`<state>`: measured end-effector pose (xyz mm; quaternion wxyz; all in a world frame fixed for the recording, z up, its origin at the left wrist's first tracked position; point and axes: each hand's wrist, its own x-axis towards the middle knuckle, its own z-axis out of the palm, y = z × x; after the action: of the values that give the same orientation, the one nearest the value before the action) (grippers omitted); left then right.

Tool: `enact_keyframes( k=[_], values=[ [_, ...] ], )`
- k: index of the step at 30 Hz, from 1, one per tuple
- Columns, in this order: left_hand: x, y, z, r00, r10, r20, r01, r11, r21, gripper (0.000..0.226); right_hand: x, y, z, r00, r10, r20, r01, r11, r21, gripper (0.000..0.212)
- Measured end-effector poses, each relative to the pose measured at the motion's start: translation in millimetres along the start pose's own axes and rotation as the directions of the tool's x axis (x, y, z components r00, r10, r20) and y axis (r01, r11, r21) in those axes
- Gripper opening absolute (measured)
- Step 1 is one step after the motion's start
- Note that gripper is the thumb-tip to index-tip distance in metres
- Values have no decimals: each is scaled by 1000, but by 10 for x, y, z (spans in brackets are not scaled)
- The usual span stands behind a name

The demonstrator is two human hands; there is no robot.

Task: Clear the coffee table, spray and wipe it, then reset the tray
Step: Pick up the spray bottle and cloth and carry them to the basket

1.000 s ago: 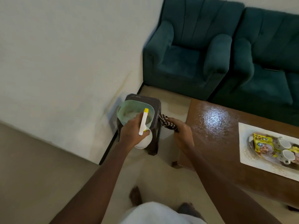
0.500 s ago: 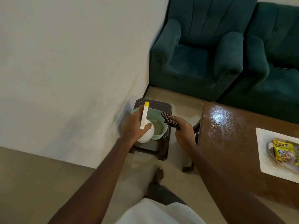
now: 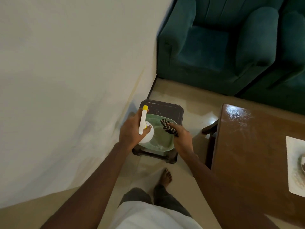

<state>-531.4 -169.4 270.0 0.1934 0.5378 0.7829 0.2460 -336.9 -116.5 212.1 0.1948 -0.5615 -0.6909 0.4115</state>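
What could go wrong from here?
1. The green basin covers much of the small stool and reaches its near edge; a bump from the right hand, holding the striped cloth, might tip it.
2. The spray bottle in the left hand hangs over the basin's rim; set down there, it could topple.

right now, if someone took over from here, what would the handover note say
Left hand grips the spray bottle over the basin's left rim.
Right hand pinches the striped cloth above the basin, which sits on the stool.
Done, it seems: the table shines as if wiped; the tray sits on it, far right.
Left: put down bottle and cloth; check the tray, mostly out of view.
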Motion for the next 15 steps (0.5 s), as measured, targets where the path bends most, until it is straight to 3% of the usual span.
enact_keyframes(
  k=[8, 15],
  values=[
    [507, -267, 418, 996, 42, 84, -45, 999, 26, 61, 453, 270, 371, 991, 134, 20, -135, 990, 47, 52],
    [779, -674, 901, 991, 3, 134, -1, 1000, -13, 74, 809, 614, 979, 955, 293, 45, -295, 955, 42, 55]
  ],
)
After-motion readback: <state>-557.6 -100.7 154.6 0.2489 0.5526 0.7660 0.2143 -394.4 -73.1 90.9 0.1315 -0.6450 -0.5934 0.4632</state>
